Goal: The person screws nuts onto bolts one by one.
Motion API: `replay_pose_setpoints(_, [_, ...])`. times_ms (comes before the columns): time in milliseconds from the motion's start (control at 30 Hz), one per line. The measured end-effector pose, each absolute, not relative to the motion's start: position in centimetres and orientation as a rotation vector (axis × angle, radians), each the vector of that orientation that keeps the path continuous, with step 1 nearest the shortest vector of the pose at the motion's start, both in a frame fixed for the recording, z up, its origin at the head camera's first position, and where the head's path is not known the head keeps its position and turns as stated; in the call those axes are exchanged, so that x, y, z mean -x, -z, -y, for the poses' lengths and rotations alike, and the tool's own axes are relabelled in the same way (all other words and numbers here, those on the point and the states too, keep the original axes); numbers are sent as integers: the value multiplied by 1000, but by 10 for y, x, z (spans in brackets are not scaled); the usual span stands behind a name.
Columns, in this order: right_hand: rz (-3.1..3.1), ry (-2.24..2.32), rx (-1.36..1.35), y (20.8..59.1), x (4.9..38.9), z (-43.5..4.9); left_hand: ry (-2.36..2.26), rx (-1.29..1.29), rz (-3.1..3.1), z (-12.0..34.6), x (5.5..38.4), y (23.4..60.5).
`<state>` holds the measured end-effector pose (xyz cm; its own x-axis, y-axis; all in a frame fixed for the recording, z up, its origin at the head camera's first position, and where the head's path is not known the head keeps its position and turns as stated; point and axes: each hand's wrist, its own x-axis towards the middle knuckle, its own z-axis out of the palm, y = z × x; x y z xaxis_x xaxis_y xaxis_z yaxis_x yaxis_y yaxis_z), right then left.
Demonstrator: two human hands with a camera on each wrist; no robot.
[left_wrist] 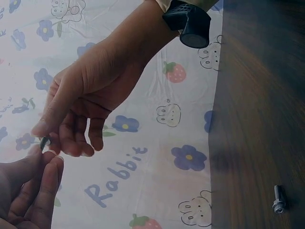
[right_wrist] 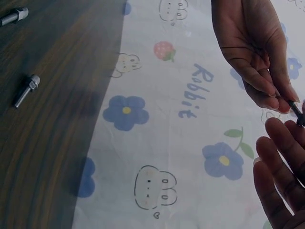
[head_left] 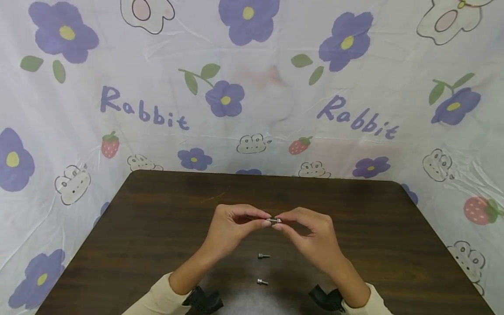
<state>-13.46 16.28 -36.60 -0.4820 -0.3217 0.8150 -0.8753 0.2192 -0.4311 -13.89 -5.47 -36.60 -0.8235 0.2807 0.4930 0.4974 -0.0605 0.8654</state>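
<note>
A small metal bolt [head_left: 273,220] is held level between both hands above the dark table. My left hand [head_left: 230,227] pinches one end of it between thumb and fingertips. From the other side, my right hand [head_left: 315,234] pinches the opposite end, where a thicker part shows. In the right wrist view the bolt's dark shaft [right_wrist: 295,109] spans between the fingers. Fingertips cover both ends, so whether a nut or washer is on it I cannot tell. Two more metal bolts lie below the hands: one farther back [head_left: 264,256], another nearer the front [head_left: 262,282].
The dark wooden table [head_left: 157,210] has a rounded far edge. Behind and beside it hangs a white cloth [head_left: 275,118] printed with flowers, rabbits and strawberries. Black wrist cameras [head_left: 204,301] sit on both wrists near the table's front.
</note>
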Motion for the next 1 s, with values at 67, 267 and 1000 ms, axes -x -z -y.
replay_pose_setpoints(67, [1937,-1254,-1098,366,134,-162,2002,860,2039,55,138,367])
replay_pose_setpoints(267, [1976,-1287,-1096,365,134,-163,1993,870,2038,55,138,369])
replay_pose_setpoints(1000, [1852,-1234,-1145,364,136,-164,2016,854,2027,55,139,367])
